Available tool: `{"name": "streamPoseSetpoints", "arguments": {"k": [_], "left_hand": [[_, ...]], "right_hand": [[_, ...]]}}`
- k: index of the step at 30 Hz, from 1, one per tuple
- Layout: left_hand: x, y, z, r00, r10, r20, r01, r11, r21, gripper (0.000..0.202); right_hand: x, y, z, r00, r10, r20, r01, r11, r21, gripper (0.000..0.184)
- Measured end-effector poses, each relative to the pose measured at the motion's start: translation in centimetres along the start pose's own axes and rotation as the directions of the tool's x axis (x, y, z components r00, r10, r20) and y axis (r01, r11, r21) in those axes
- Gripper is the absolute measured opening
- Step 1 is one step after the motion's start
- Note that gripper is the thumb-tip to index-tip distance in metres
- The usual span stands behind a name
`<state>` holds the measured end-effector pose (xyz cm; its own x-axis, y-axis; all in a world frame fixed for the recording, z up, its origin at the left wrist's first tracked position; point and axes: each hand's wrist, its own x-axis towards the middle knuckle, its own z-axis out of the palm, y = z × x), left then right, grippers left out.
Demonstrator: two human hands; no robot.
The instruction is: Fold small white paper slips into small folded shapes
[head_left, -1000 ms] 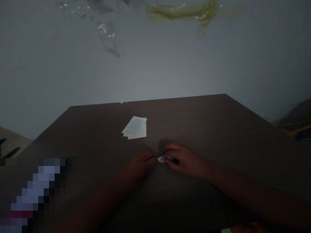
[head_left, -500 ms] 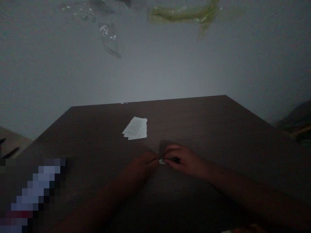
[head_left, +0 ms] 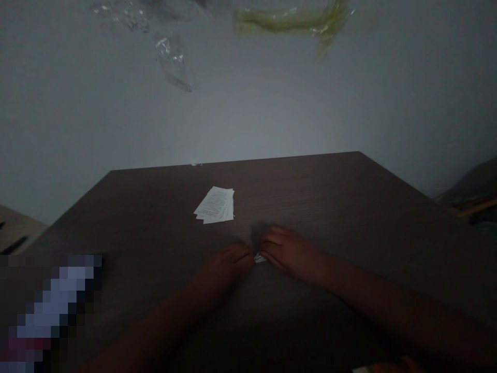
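Note:
Low over the middle of the table, my left hand [head_left: 235, 261] is closed, its fingertips pinched at the left edge of a small folded piece of white paper [head_left: 260, 258]. Opposite it, my right hand [head_left: 287, 253] has its fingers curled together and pressed down on the paper's right part. Only a small patch of the paper shows between the hands; the fingers cover the rest. Beyond the hands lies a loose stack of printed paper slips [head_left: 216, 205], fanned a little and flat on the table.
The dark wood-grain table [head_left: 303, 191] meets a grey wall [head_left: 272, 103] at its far edge. A blurred-out pixelated object [head_left: 54, 305] lies at the left. Yellow tape [head_left: 287, 22] and clear plastic [head_left: 174, 62] cling to the wall. An unclear orange item [head_left: 396, 366] shows at the bottom edge.
My right hand's fingers have come together, closing the gap seen earlier between thumb and fingers. My left hand has hardly moved. The paper stack lies as before.

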<state>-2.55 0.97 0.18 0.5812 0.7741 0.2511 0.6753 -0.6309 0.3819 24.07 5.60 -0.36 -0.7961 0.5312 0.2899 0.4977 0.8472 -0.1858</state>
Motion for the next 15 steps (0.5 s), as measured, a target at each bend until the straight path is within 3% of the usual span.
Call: {"name": "streamPoseSetpoints", "arguments": {"k": [2,5,15], "left_hand": [[0.2,0.3,-0.3,0.997,0.035,0.076,-0.035,0.999,0.004,0.034],[0.4,0.5,-0.7,0.986,0.063,0.153,-0.070,0.997,0.038,0.036],[0.2,0.0,-0.3,0.982,0.131,0.132,-0.144,0.986,0.086,0.033]], "right_hand": [[0.1,-0.1,-0.2,0.999,-0.014,0.033,0.017,0.997,-0.081,0.017],[0.2,-0.2,-0.6,0.999,0.002,0.039,0.001,0.997,-0.072,0.017],[-0.1,0.0,-1.7,0.999,0.037,0.036,-0.045,0.969,0.244,0.011]]}}
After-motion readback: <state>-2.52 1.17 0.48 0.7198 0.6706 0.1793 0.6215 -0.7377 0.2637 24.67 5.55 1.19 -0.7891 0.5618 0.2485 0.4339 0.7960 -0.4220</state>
